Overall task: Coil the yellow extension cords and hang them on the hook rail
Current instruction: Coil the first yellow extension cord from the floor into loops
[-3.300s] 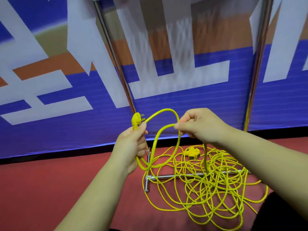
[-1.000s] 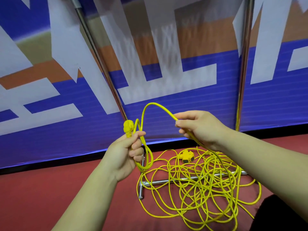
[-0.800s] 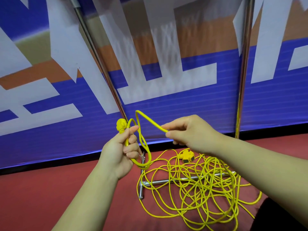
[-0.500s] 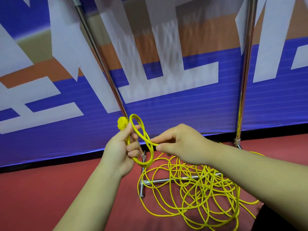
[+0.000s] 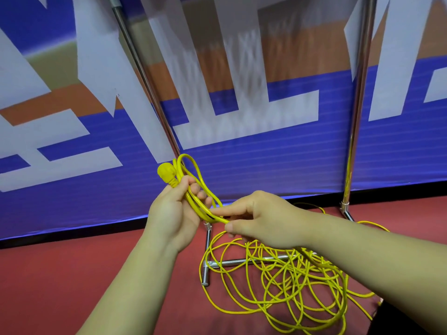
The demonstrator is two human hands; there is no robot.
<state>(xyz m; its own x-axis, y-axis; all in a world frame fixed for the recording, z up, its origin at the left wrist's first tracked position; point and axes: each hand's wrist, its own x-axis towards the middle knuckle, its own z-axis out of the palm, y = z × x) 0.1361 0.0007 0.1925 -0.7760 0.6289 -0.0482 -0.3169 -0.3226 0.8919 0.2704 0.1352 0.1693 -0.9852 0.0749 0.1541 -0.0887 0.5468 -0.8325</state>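
The left hand (image 5: 175, 213) has its fingers curled round a few loops of the yellow cord (image 5: 197, 206), with the plug (image 5: 166, 174) poking out on top so the end cannot slip away; the right hand (image 5: 263, 220) pinches the cord between thumb and finger just beside the loops, likely to feed in one more loop; most of the cord lies in a messy pile (image 5: 278, 284) on the red floor (image 5: 72, 274), over the foot of a metal stand (image 5: 232, 262); no hooks show, so hanging looks far off.
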